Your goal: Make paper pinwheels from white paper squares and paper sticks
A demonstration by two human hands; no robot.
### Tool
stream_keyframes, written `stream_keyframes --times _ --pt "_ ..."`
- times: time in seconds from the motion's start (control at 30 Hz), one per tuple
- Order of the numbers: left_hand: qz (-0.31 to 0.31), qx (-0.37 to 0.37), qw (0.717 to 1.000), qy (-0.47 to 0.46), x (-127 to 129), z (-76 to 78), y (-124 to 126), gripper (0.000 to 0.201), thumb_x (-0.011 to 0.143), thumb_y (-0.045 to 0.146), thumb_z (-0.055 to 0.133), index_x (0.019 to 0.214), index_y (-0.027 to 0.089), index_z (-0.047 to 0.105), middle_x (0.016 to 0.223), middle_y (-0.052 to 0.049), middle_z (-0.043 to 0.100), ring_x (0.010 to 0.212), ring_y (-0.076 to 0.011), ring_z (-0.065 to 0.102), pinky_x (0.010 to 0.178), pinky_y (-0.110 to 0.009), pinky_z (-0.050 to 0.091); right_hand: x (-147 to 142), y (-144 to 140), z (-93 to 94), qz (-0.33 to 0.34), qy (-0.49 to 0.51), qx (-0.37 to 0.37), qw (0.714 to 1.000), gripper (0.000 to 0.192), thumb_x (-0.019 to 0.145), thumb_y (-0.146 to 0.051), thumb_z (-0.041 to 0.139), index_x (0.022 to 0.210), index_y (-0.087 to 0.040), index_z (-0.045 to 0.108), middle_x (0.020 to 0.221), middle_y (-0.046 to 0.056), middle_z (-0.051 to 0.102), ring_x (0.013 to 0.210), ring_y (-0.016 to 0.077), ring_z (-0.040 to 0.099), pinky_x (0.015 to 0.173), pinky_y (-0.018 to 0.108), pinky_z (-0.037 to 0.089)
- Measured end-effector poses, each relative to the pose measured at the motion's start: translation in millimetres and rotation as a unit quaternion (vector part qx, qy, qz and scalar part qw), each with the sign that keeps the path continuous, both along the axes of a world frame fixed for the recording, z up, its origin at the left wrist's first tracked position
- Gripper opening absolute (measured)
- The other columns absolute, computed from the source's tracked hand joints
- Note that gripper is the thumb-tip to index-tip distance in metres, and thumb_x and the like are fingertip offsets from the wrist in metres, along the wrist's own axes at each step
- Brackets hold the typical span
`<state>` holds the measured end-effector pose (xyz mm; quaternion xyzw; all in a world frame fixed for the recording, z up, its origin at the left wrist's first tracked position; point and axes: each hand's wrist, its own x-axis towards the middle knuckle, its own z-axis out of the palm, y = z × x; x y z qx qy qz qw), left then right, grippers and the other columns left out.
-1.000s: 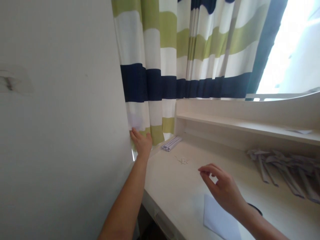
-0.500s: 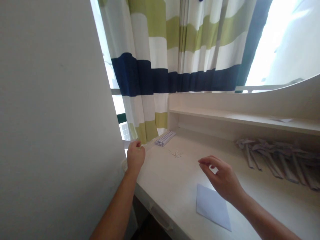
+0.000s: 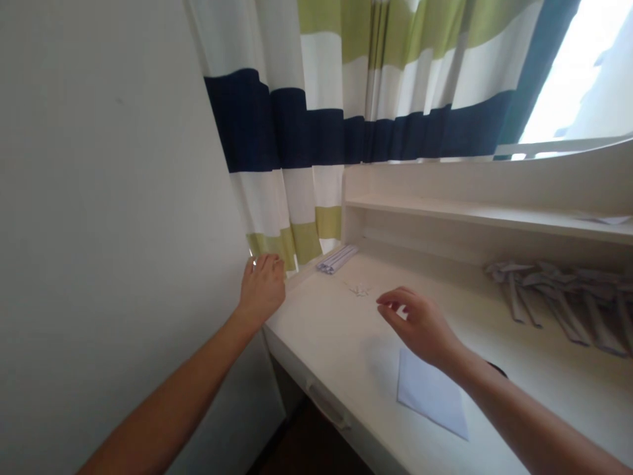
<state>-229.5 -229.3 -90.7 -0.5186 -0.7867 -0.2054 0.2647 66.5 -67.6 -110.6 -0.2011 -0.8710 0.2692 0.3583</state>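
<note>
My left hand [image 3: 263,285] is at the lower edge of the striped curtain [image 3: 287,135], by the wall. Its fingers curl onto the cloth; the fingertips are partly hidden. Above the desk [image 3: 326,330], my right hand [image 3: 418,323] is raised with thumb and fingertips drawn together. Whatever may be pinched there is too small to make out. Small white bits [image 3: 361,289] lie on the desktop just left of the right fingertips. Below that hand is a folded sheet of white paper [image 3: 430,392], partly covered by the forearm. A bundle of rolled paper sticks [image 3: 337,259] rests near the back left corner.
Several paper pinwheel-like pieces on stick handles [image 3: 558,297] lie at the right under a shelf [image 3: 445,211]. Another paper [image 3: 606,220] is on that shelf. A plain wall [image 3: 123,231] stands close on the left, and a drawer handle [image 3: 326,406] juts from the desk front.
The curtain has shifted left to the wall, covering the bright window gap, and my left hand has turned knuckles-up. My right hand has moved left toward the white bits. The view has tilted down.
</note>
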Motion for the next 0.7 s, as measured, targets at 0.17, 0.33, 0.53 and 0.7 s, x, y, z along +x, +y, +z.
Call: stream_keyframes --times 0.17,0.33,0.53,0.7 --pt "0.034 -0.032 0.997 -0.056 -26 21.9 12 0.014 0.082 0.008 0.064 0.086 0.014 0.075 0.104 -0.02 0.075 0.131 -0.0403 0.055 0.12 -0.065 0.023 -42 -21 8.1 0.05 -0.016 0.003 0.999 0.015 0.091 -0.023 0.061 0.093 -0.019 0.076 0.092 0.009 0.072 0.081 0.0214 0.067 0.069 0.033 0.05" --pt "-0.012 -0.026 0.985 -0.171 -16 36.6 7 0.008 0.082 0.021 0.073 0.075 0.018 0.071 0.085 -0.011 0.074 0.112 -0.0354 0.066 0.11 -0.059 0.038 -43 -26 9.4 0.065 -0.005 -0.021 0.998 0.015 0.089 -0.023 0.063 0.093 -0.019 0.077 0.091 0.009 0.073 0.082 0.0217 0.067 0.07 0.033 0.051" --pt "-0.196 -0.002 0.894 -0.402 38 46.3 12 0.022 0.08 0.042 0.065 0.079 0.02 0.07 0.073 -0.005 0.072 0.065 -0.0228 0.067 0.06 -0.032 0.05 -8 -5 18.0 0.016 0.037 -0.133 0.99 0.029 0.09 -0.044 0.068 0.096 -0.017 0.076 0.09 0.011 0.076 0.083 0.0228 0.07 0.076 0.036 0.055" --pt "-0.296 0.037 0.779 -0.551 95 45.2 39 0.029 0.074 0.046 0.07 0.081 0.019 0.063 0.07 -0.002 0.07 0.057 -0.0164 0.063 0.056 -0.026 0.048 29 -7 32.6 0.051 0.06 -0.325 0.943 0.044 0.087 -0.053 0.073 0.11 -0.016 0.074 0.099 0.012 0.079 0.084 0.0208 0.075 0.072 0.033 0.059"
